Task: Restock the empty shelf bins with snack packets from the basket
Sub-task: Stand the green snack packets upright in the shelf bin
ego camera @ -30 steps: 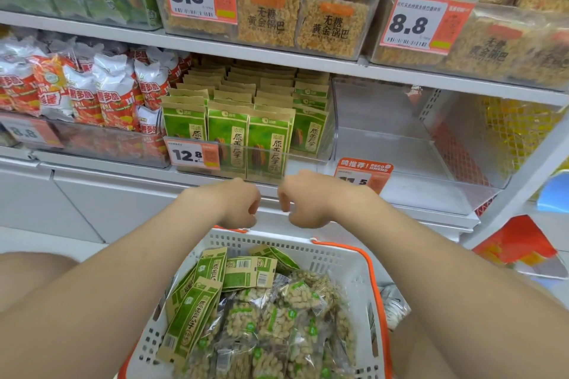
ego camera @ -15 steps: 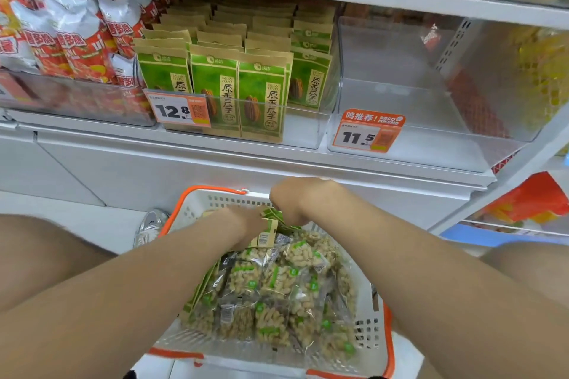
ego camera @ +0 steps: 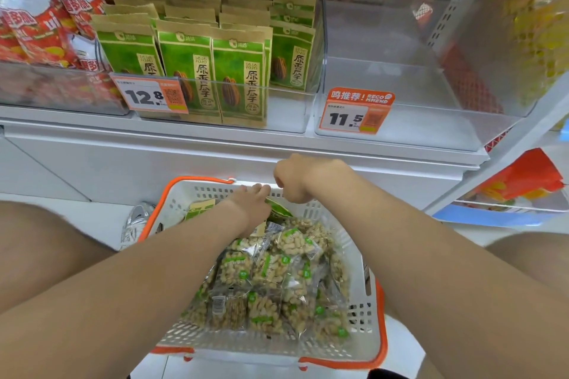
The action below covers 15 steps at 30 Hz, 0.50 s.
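A white basket (ego camera: 357, 271) with orange handles stands on the floor below the shelf. It holds several clear packets of peanut snacks (ego camera: 271, 280) and green seed packets (ego camera: 200, 209) at its far end. Both hands are at the far handle (ego camera: 200, 180), on its white middle piece. My left hand (ego camera: 251, 203) curls its fingers over that piece. My right hand (ego camera: 294, 180) is closed in a fist on it, fingers hidden. On the shelf, a clear bin (ego camera: 400, 120) tagged 11.5 has nothing in it. The bin to its left holds upright green seed packets (ego camera: 187, 68).
Red and white snack bags (ego camera: 40, 15) fill the bin at far left. A white cabinet front (ego camera: 123, 160) runs below the shelf. A shelf upright (ego camera: 523, 132) slants at right, with red packs (ego camera: 523, 178) beyond it. My knees flank the basket; a plastic-wrapped item (ego camera: 135, 221) lies left of it.
The basket has come down from shelf height to the floor. Both hands went down with it and stay close together at its far handle. The view has tilted downward.
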Available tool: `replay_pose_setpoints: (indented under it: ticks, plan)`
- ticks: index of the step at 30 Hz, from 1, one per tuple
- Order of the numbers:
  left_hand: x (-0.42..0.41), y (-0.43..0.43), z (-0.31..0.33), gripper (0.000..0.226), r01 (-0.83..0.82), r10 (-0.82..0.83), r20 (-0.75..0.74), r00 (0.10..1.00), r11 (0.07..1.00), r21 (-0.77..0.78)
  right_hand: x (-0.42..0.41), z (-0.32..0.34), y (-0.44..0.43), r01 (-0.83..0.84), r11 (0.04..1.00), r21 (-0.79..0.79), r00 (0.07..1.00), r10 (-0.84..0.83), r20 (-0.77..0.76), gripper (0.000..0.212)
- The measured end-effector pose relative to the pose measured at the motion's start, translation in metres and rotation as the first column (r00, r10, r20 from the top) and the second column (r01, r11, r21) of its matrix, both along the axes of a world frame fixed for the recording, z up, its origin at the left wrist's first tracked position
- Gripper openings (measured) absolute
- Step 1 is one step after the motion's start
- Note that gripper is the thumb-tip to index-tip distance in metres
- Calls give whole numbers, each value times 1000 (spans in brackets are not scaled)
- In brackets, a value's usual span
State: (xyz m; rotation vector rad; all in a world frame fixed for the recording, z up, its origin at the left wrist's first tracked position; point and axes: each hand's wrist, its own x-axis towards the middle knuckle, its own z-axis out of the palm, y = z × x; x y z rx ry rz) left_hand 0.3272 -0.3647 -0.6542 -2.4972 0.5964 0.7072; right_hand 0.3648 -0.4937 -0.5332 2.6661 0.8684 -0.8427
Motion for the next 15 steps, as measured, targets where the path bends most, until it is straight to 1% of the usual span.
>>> replay_pose_setpoints:
  ticks: [4, 6, 8, 9, 11, 12, 13, 14, 15]
  plan:
    - [-3, 7, -8, 56, -8, 8, -7, 1000, 1000, 21, 4, -5, -6, 22, 1000, -15, 1000, -22, 1, 33]
    - [-2, 11, -11, 59, -9, 10, -26, 1000, 1000, 15, 5, -7, -7, 28, 999, -19, 1000, -28, 2, 28]
    - [-2, 12, -12, 64, -10, 12, -50, 999, 999, 49, 5, -7, -7, 28, 999, -22, 1000, -28, 7, 19]
    - [-2, 11, -10, 62, -7, 12, -62, 998, 997, 75, 6, -7, -7, 30, 999, -21, 1000, -30, 6, 19]
    - [-2, 7, -3, 51, -11, 20, -93, 996, 995, 98, 6, -7, -6, 30, 999, -16, 1000, -30, 4, 16]
    - [-2, 5, 2, 42, -28, 37, -118, 992, 996, 83, 6, -7, -6, 26, 1000, -11, 1000, -26, 7, 8]
    - [-1, 3, 4, 34, -46, 53, -152, 987, 998, 52, 6, -7, -6, 25, 1000, -6, 1000, -25, 10, 9]
    - [1, 1, 5, 30, -68, 70, -185, 980, 998, 18, 6, -8, -5, 24, 1000, -2, 1000, -24, 13, 13]
    - [3, 1, 4, 29, -84, 80, -215, 973, 996, -9, 6, -7, -5, 26, 1000, -10, 1000, -26, 9, 12]
